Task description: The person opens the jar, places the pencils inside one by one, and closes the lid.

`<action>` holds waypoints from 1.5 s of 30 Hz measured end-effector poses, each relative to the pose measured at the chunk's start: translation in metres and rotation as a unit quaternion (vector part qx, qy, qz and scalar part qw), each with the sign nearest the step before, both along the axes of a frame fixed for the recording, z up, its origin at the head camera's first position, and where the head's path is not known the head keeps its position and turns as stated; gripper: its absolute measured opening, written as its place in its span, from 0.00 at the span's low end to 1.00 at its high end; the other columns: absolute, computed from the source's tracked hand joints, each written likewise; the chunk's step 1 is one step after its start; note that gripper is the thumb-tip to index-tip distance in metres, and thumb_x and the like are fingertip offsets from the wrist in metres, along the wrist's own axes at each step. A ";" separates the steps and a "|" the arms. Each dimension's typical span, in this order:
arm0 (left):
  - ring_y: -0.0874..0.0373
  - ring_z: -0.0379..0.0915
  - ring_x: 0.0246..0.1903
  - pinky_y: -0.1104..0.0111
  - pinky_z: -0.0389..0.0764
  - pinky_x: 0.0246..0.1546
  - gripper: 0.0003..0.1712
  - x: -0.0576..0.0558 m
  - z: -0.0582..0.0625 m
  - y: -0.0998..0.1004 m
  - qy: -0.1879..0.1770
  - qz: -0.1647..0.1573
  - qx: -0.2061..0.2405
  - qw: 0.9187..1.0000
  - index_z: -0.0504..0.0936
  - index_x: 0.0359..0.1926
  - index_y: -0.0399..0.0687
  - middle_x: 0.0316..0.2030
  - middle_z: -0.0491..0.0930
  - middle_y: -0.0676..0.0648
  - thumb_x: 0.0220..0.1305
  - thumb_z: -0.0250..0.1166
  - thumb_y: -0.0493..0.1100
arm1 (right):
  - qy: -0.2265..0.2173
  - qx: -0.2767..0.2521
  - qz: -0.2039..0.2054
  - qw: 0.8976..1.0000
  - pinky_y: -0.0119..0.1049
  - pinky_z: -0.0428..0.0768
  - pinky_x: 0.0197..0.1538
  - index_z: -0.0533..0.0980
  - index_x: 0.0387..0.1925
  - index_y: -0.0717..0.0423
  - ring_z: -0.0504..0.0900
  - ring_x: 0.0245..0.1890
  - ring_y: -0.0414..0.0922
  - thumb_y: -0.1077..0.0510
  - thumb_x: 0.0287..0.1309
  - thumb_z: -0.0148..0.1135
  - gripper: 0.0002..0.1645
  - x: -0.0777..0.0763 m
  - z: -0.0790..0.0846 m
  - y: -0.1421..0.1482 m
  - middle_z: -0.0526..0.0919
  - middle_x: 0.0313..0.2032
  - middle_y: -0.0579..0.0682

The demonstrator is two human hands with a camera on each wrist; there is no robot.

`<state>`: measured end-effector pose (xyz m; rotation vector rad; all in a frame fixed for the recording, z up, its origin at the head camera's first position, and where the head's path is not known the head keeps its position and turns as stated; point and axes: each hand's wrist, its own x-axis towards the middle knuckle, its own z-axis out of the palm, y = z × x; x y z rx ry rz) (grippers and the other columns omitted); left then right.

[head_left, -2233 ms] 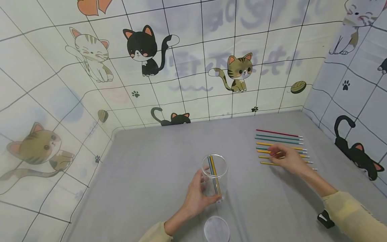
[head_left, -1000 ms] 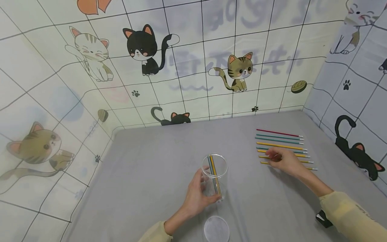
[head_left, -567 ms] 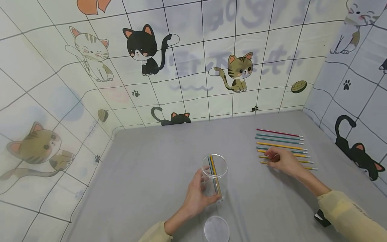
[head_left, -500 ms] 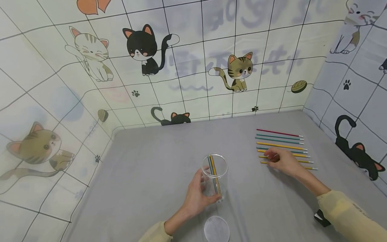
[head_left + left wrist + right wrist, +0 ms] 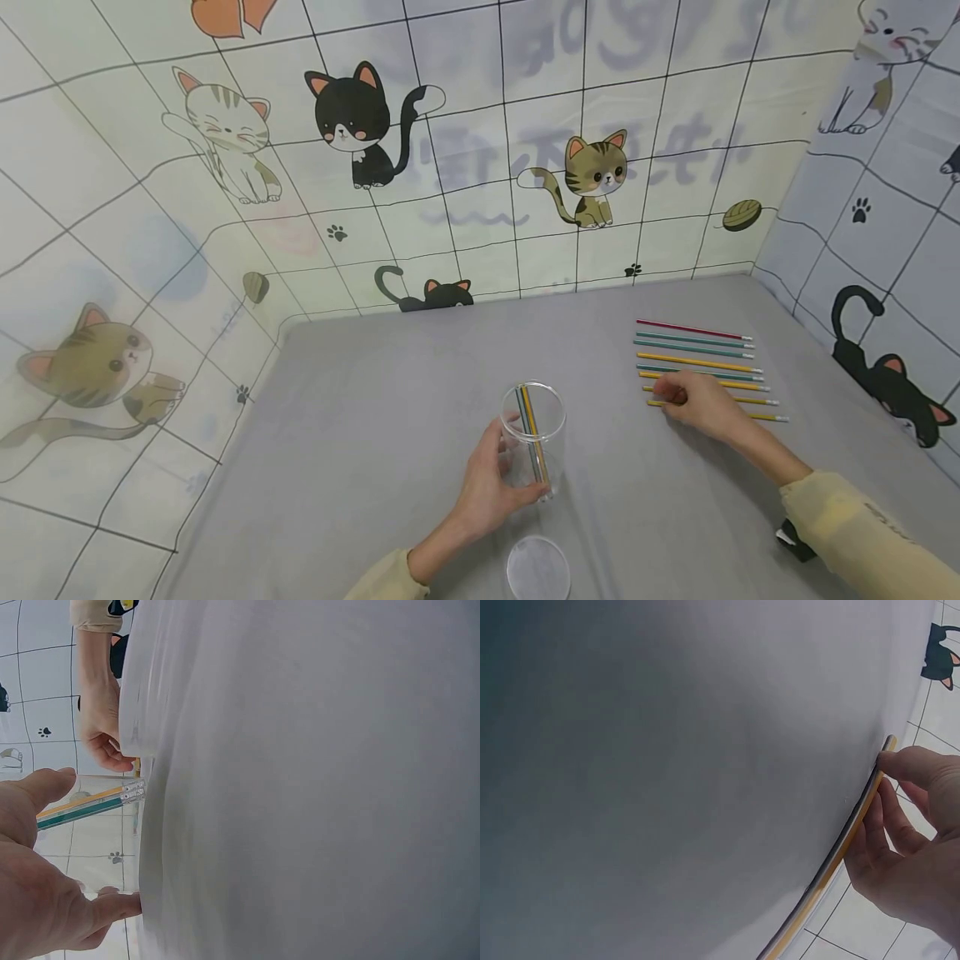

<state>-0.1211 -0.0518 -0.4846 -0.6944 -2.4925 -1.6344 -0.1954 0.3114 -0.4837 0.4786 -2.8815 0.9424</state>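
My left hand point(image 5: 483, 487) holds a clear cylindrical container point(image 5: 557, 454), thumb and fingers around its lower wall. Inside lean a teal pencil and a yellow pencil point(image 5: 531, 421), eraser ends down. In the left wrist view their eraser ends point(image 5: 133, 791) show between thumb and fingers. At the right of the table, my right hand point(image 5: 703, 407) is at the near end of a row of pencils. It pinches the nearest yellow pencil point(image 5: 845, 836) between thumb and fingers, low at the tabletop. Part of that pencil is hidden under the hand in the head view.
Beyond the right hand lie several more pencils, among them teal ones, yellow ones and a red pencil point(image 5: 690, 329) farthest back. A round clear lid point(image 5: 537, 569) lies near the front. A small black object point(image 5: 793, 542) is partly covered by the right sleeve. Cat-print cloth walls point(image 5: 480, 192) enclose the grey table point(image 5: 375, 433).
My right hand has come from over the middle of the row to the nearest yellow pencil, and its fingers have drawn together on it. The left hand and the container have stayed put.
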 end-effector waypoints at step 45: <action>0.47 0.74 0.53 0.60 0.81 0.48 0.55 0.001 0.000 0.001 -0.002 0.003 -0.001 1.000 0.62 0.70 0.48 0.61 0.70 0.47 0.42 0.82 0.35 | -0.006 -0.058 0.040 0.997 0.33 0.76 0.27 0.82 0.41 0.57 0.78 0.32 0.45 0.70 0.57 0.65 0.11 0.000 0.068 -0.011 0.79 0.31 0.47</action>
